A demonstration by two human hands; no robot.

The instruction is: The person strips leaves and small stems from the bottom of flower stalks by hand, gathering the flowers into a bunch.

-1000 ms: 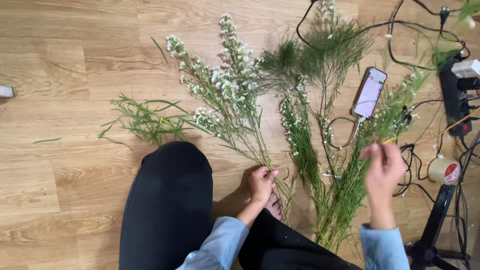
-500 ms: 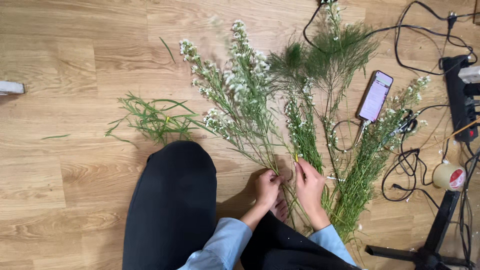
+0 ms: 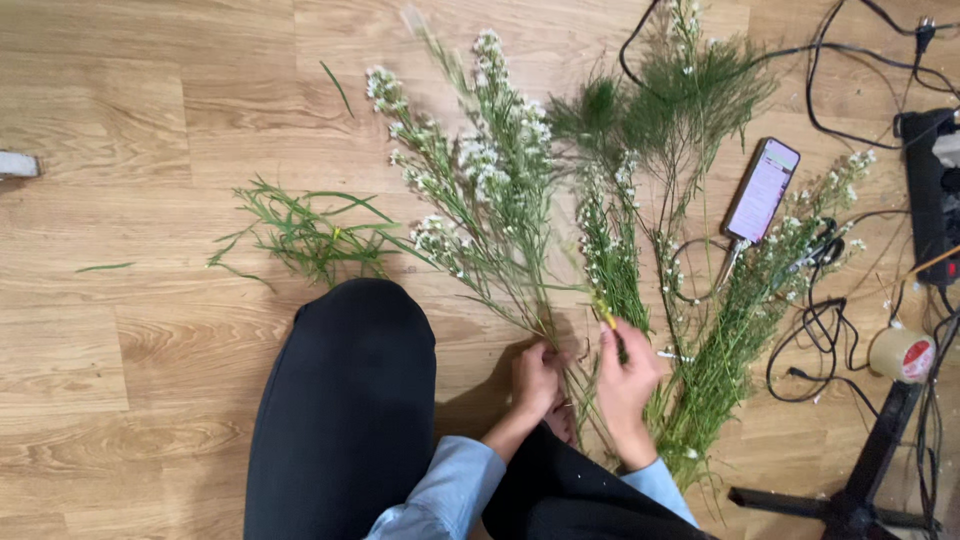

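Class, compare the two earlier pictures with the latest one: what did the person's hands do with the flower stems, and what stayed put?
The right hand, first raised out to the right, came down and inward to the white-flowered stems and now pinches a stem beside the left hand. The left hand kept its hold at the base of the stems. The phone, tape roll and loose greenery lie as before.

**Count of what I see on the floor**

I count two hands: my left hand (image 3: 535, 378) and my right hand (image 3: 628, 385). There are four bunches of stems: one white-flowered bunch (image 3: 480, 190), one narrow flowering bunch (image 3: 610, 245), one feathery green bunch (image 3: 690, 100), and one long bunch (image 3: 745, 320) at the right. One heap of loose green trimmings (image 3: 300, 235), one phone (image 3: 762, 190), one roll of tape (image 3: 900, 353), one power strip (image 3: 930, 190).
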